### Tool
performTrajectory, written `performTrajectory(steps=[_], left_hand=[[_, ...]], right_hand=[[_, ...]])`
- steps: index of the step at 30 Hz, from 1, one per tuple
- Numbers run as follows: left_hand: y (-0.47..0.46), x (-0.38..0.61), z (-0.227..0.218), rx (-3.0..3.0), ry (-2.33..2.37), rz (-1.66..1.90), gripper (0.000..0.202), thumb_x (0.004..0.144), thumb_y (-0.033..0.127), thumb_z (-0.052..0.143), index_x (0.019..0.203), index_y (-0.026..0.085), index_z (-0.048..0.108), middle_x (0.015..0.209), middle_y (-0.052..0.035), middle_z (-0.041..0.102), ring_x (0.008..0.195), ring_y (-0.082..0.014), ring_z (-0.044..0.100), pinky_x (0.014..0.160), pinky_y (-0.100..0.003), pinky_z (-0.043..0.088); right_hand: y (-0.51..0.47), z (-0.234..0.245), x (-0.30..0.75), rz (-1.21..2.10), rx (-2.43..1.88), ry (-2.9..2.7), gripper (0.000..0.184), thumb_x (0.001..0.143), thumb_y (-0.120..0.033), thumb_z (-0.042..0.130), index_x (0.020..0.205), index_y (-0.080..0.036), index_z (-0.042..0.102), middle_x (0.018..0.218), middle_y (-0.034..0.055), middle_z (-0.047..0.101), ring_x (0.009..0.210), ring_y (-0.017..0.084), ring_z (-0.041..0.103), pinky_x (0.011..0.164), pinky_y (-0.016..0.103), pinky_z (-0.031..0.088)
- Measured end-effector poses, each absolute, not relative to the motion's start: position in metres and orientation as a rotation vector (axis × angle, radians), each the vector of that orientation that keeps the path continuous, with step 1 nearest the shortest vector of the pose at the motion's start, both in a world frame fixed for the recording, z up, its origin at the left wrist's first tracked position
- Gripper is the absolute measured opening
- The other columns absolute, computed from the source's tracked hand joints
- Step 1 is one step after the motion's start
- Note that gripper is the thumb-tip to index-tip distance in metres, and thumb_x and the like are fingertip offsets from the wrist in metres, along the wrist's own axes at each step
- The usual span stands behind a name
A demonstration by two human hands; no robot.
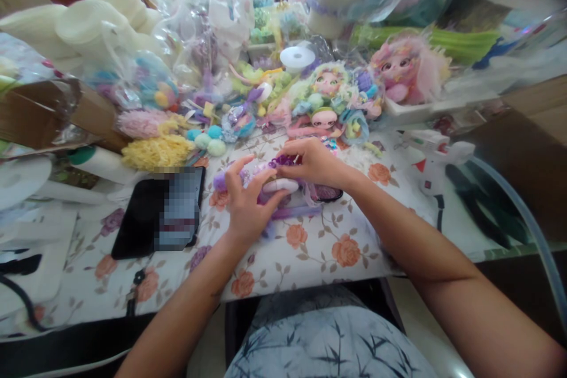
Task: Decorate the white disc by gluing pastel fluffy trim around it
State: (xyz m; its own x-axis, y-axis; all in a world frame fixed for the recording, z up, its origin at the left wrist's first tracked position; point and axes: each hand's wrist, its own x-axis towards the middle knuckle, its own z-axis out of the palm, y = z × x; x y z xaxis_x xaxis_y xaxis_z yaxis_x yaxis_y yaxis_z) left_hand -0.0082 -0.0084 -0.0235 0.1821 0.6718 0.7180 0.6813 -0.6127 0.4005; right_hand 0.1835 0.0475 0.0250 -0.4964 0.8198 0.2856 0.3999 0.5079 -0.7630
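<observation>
A small purple craft piece with a smooth white oval part (283, 185) lies just above the flowered tablecloth (305, 260), between my two hands. My left hand (247, 201) grips it from the left, thumb and fingers curved round its side. From the right, my right hand (319, 163) pinches shiny dark purple trim (283, 160) at the piece's upper edge. Pale purple fluff (220, 181) sticks out beyond my left fingers. Under my right wrist is a dark-rimmed purple item (326, 192), partly covered. My fingers hide much of the piece.
A phone (142, 212) lies left of my hands. Decorated dolls (325, 85), yarn and pompoms (216, 147) crowd the back, with a white spool (297, 58) among them. A glue gun (436, 144) and black-handled tool (478, 207) lie right. A cardboard box (39, 112) stands left.
</observation>
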Motion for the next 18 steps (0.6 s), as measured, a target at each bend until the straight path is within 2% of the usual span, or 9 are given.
performTrajectory(steps=[6, 13, 18], left_hand=[[-0.0104, -0.0043, -0.0187, -2.338, -1.391, -1.493, 0.030, 0.077, 0.042, 0.081, 0.089, 0.020, 0.065, 0.119, -0.0097, 0.057, 0.115, -0.0274, 0.058, 0.102, -0.046, 0.049], [-0.0089, -0.0048, -0.0170, -2.329, -1.278, -1.484, 0.023, 0.077, 0.037, 0.081, 0.085, 0.023, 0.064, 0.113, -0.0078, 0.062, 0.109, -0.0264, 0.061, 0.096, -0.047, 0.051], [-0.0091, -0.0055, -0.0179, -2.399, -1.300, -1.570, 0.022, 0.076, 0.029, 0.082, 0.089, 0.024, 0.065, 0.117, -0.0068, 0.061, 0.111, -0.0258, 0.060, 0.098, -0.047, 0.049]], right_hand=[[0.0481, 0.0280, 0.1820, 0.849, -1.011, -2.121, 0.025, 0.083, -0.025, 0.066, 0.061, -0.017, 0.056, 0.059, -0.0050, 0.050, 0.060, 0.010, 0.042, 0.055, 0.026, 0.026], [0.0502, 0.0251, 0.1809, 0.868, -0.998, -2.090, 0.032, 0.083, -0.027, 0.066, 0.058, -0.017, 0.050, 0.056, -0.0066, 0.044, 0.058, 0.008, 0.039, 0.055, 0.026, 0.026], [0.0480, 0.0279, 0.1843, 0.865, -0.989, -2.114, 0.024, 0.086, -0.030, 0.065, 0.068, -0.015, 0.063, 0.063, -0.0032, 0.056, 0.062, 0.010, 0.047, 0.057, 0.025, 0.031]])
